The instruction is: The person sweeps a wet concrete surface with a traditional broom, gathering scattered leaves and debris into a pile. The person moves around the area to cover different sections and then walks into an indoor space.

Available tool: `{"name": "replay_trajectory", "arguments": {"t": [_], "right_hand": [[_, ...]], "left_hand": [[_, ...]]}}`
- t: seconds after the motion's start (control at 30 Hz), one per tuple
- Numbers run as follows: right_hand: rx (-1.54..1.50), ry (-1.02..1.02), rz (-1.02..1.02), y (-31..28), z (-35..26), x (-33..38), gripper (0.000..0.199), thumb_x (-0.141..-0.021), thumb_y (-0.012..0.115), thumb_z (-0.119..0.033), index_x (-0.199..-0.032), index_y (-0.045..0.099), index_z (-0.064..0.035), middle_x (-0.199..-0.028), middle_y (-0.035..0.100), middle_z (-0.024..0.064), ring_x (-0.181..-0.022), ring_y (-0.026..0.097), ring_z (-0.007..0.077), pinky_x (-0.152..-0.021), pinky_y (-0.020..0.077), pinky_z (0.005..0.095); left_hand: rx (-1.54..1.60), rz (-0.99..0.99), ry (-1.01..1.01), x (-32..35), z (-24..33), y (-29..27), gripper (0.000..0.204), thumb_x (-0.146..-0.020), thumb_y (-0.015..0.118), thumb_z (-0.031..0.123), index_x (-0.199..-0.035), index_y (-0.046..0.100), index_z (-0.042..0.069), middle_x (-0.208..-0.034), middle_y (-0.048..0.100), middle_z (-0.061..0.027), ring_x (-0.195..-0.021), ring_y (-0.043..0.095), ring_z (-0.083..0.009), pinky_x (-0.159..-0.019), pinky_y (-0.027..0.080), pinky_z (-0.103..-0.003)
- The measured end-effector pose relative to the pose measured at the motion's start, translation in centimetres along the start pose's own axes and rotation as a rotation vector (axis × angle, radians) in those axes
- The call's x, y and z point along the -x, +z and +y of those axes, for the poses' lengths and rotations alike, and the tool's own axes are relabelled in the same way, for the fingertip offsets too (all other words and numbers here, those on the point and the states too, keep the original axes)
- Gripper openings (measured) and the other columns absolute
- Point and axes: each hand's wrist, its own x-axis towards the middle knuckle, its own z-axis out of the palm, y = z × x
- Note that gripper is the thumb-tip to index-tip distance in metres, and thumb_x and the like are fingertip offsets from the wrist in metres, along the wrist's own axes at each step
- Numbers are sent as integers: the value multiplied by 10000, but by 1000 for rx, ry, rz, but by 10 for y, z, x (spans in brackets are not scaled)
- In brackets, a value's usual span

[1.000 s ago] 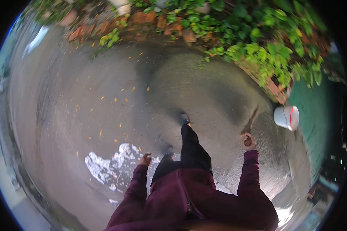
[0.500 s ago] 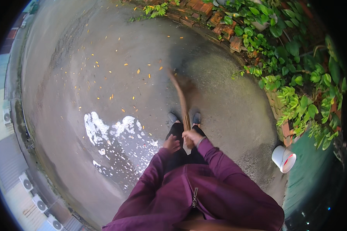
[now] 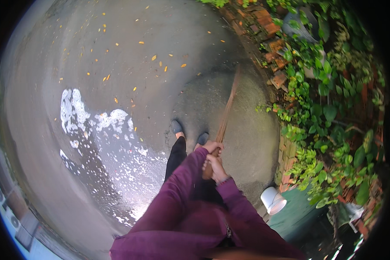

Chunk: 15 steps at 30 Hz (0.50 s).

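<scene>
A long brown stick broom [image 3: 228,108] slants up and to the right from my body, its thin tip over the wet concrete near the planted edge. My left hand [image 3: 213,147] is closed round it, farther along. Just behind, my right hand [image 3: 216,167] grips the thicker end, close to my waist. The two hands almost touch. Below them my feet in dark shoes stand on the concrete, the left shoe [image 3: 177,126] a little ahead of the right shoe [image 3: 203,138].
White foam [image 3: 112,119] and a wet patch spread to my left. Yellow leaves [image 3: 154,57] dot the ground ahead. Along the right runs a low brick edge [image 3: 278,79] with green plants [image 3: 320,169]. A white bucket [image 3: 273,200] stands at the lower right.
My left hand, free before, has taken hold of the broom above my right hand. The broom has swung rightward toward the bricks. My view has turned, and my left foot stands farther forward.
</scene>
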Motion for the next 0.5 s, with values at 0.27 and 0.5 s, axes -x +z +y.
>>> {"name": "replay_trajectory", "arguments": {"t": [0.27, 0.5], "right_hand": [[356, 177, -248, 160, -16, -105, 73, -704, 545, -88, -726, 486, -51, -559, 485, 40, -441, 505, 165, -420, 470, 301], [399, 122, -408, 118, -48, -52, 89, -762, 498, -156, -736, 462, -79, -526, 441, -9, -395, 443, 95, -358, 380, 225]], "left_hand": [[266, 172, 218, 41, 127, -166, 79, -651, 581, 79, -637, 542, 11, -554, 523, -72, -479, 500, -160, -453, 411, -281], [-21, 664, 448, 59, 132, -93, 548, -627, 622, 157, -1000, 257, -11, -775, 558, -241, -575, 604, -303, -529, 496, -380]]}}
